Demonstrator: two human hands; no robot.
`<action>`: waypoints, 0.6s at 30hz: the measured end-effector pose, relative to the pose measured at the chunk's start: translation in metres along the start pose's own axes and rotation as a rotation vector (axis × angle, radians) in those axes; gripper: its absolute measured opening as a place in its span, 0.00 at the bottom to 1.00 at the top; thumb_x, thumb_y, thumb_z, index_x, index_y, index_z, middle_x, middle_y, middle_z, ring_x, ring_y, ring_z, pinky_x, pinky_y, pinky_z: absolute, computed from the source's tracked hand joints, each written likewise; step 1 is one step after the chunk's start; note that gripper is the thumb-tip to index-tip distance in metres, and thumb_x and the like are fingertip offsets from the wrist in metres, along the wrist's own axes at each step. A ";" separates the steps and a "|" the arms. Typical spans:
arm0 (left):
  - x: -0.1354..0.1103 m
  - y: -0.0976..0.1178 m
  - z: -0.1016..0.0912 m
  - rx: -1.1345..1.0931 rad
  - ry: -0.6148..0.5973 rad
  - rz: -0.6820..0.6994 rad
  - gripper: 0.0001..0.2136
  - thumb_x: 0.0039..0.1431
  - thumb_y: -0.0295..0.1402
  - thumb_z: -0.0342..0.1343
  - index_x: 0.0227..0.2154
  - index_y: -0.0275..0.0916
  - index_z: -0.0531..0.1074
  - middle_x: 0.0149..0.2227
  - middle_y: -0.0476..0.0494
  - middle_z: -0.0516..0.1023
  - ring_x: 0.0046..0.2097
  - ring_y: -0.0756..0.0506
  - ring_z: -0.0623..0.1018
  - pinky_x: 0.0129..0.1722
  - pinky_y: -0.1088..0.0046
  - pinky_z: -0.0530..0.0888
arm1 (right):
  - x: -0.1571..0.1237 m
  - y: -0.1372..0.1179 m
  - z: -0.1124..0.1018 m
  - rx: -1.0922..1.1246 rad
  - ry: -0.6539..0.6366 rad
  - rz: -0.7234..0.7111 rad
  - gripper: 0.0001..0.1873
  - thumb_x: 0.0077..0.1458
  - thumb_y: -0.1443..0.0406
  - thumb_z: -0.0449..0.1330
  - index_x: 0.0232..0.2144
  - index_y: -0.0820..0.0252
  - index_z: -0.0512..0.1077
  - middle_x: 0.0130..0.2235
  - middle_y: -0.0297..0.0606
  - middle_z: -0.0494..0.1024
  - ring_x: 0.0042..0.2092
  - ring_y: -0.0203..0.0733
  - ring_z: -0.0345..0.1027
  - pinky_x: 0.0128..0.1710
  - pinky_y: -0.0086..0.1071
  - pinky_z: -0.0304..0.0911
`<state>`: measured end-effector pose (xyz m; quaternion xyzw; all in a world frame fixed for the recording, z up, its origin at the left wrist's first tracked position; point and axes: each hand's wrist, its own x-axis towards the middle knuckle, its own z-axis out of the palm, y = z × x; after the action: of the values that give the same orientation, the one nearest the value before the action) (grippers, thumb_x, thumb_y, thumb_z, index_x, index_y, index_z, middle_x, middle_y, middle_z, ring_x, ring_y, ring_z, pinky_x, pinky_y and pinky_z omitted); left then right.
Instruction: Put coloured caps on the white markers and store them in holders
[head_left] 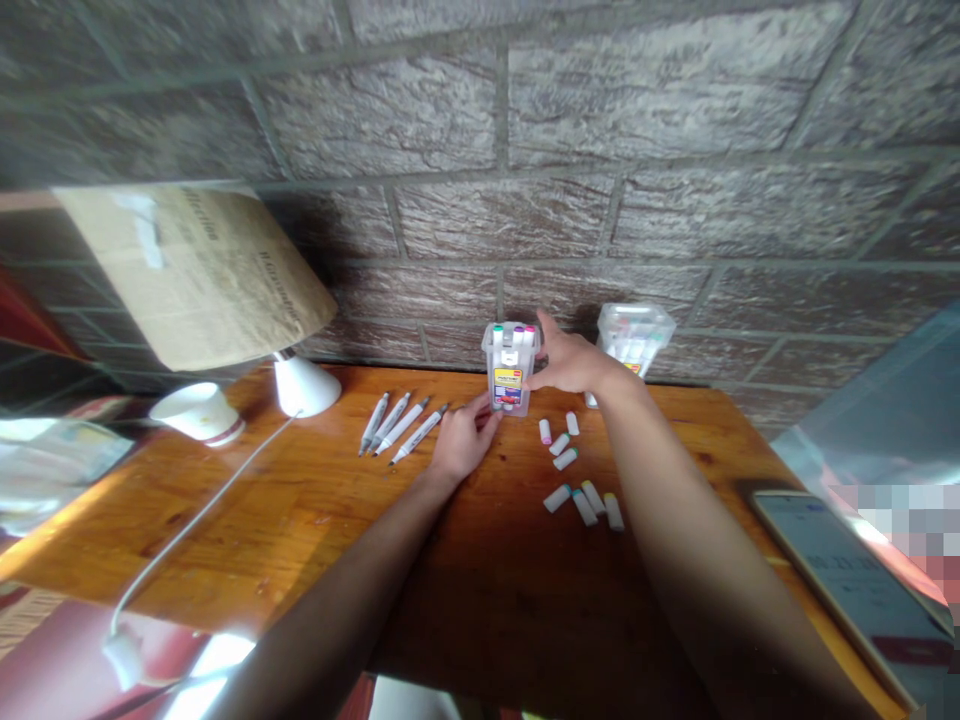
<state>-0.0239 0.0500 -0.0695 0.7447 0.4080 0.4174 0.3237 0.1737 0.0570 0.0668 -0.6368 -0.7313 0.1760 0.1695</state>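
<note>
A small clear plastic marker box [510, 380] stands upright at the back of the wooden table [315, 520], with a few capped markers in it. My left hand [463, 437] rests at its lower left corner, fingers curled against the box. My right hand [571, 362] touches the box's upper right side, fingers bent around it. Several uncapped grey markers [401, 424] lie in a row left of my left hand. Several loose marker caps [577, 478] lie scattered under my right forearm.
A second clear box [634, 338] stands behind my right hand by the brick wall. A white lamp base [304, 385], its cable [195, 520], a white cup [196, 412] and a cardboard box [199, 270] are at the left. A phone [847, 580] lies at the right edge.
</note>
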 end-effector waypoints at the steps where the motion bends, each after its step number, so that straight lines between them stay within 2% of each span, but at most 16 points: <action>1: 0.000 0.000 0.000 0.002 -0.001 -0.002 0.18 0.63 0.37 0.55 0.54 0.42 0.73 0.54 0.44 0.80 0.52 0.43 0.81 0.56 0.63 0.76 | -0.005 -0.002 -0.004 -0.012 -0.001 0.013 0.67 0.41 0.64 0.73 0.72 0.68 0.36 0.53 0.53 0.79 0.56 0.55 0.73 0.54 0.39 0.65; 3: 0.000 0.001 -0.001 0.007 -0.002 -0.004 0.17 0.63 0.36 0.55 0.54 0.42 0.73 0.54 0.44 0.80 0.52 0.43 0.81 0.56 0.63 0.76 | -0.018 -0.008 -0.013 -0.028 0.018 0.025 0.61 0.42 0.63 0.73 0.71 0.68 0.44 0.49 0.51 0.81 0.49 0.53 0.76 0.47 0.36 0.67; 5: 0.000 0.002 -0.003 0.031 -0.002 -0.007 0.17 0.63 0.36 0.55 0.53 0.41 0.74 0.54 0.43 0.80 0.52 0.43 0.81 0.56 0.64 0.77 | -0.034 -0.012 -0.020 -0.031 0.063 0.005 0.46 0.47 0.61 0.70 0.65 0.66 0.60 0.42 0.46 0.83 0.41 0.49 0.77 0.40 0.33 0.67; 7: 0.000 0.002 -0.004 0.083 0.003 -0.016 0.16 0.63 0.36 0.54 0.52 0.40 0.74 0.53 0.42 0.81 0.52 0.43 0.81 0.55 0.66 0.77 | -0.049 -0.013 -0.023 -0.019 0.125 -0.034 0.24 0.52 0.58 0.65 0.50 0.63 0.75 0.33 0.40 0.82 0.34 0.43 0.75 0.34 0.31 0.63; 8: 0.000 0.002 -0.004 0.120 0.008 -0.020 0.15 0.63 0.36 0.54 0.51 0.39 0.75 0.52 0.42 0.81 0.52 0.43 0.81 0.54 0.66 0.77 | -0.056 -0.011 -0.022 -0.003 0.156 -0.053 0.16 0.55 0.57 0.63 0.41 0.61 0.78 0.29 0.37 0.81 0.31 0.41 0.73 0.32 0.30 0.61; 9: 0.000 0.003 -0.004 0.142 0.018 -0.022 0.15 0.64 0.36 0.54 0.50 0.39 0.75 0.51 0.41 0.81 0.51 0.43 0.82 0.54 0.66 0.77 | -0.062 -0.007 -0.019 0.028 0.185 -0.078 0.13 0.57 0.56 0.60 0.33 0.59 0.78 0.26 0.35 0.78 0.30 0.39 0.71 0.30 0.30 0.59; 12: 0.000 0.004 -0.004 0.191 0.030 -0.009 0.12 0.64 0.34 0.54 0.47 0.39 0.77 0.50 0.42 0.82 0.50 0.44 0.82 0.53 0.68 0.78 | -0.077 0.012 -0.001 0.147 0.284 -0.106 0.21 0.58 0.51 0.57 0.21 0.59 0.71 0.21 0.32 0.70 0.26 0.36 0.62 0.27 0.30 0.53; 13: 0.000 0.005 -0.005 0.213 0.039 -0.010 0.12 0.64 0.33 0.54 0.47 0.39 0.77 0.49 0.42 0.83 0.49 0.44 0.82 0.52 0.69 0.78 | -0.081 0.021 0.007 0.203 0.268 -0.101 0.24 0.58 0.49 0.57 0.18 0.59 0.68 0.19 0.31 0.68 0.24 0.35 0.59 0.26 0.30 0.52; 15: 0.001 0.008 -0.011 0.275 0.079 -0.028 0.13 0.64 0.33 0.54 0.47 0.38 0.77 0.47 0.41 0.83 0.47 0.44 0.83 0.50 0.69 0.78 | -0.087 0.039 0.024 0.349 0.180 -0.114 0.28 0.57 0.45 0.55 0.17 0.58 0.64 0.18 0.30 0.66 0.24 0.34 0.57 0.26 0.30 0.53; 18: 0.001 0.014 -0.031 0.408 0.177 -0.073 0.13 0.63 0.34 0.54 0.46 0.36 0.78 0.45 0.37 0.83 0.46 0.40 0.83 0.52 0.64 0.76 | -0.094 0.064 0.048 0.426 0.280 -0.081 0.30 0.55 0.41 0.53 0.16 0.56 0.59 0.19 0.29 0.62 0.24 0.34 0.55 0.27 0.30 0.55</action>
<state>-0.0464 0.0487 -0.0436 0.7399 0.5375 0.3779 0.1443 0.2191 -0.0302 -0.0077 -0.5750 -0.6721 0.2293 0.4062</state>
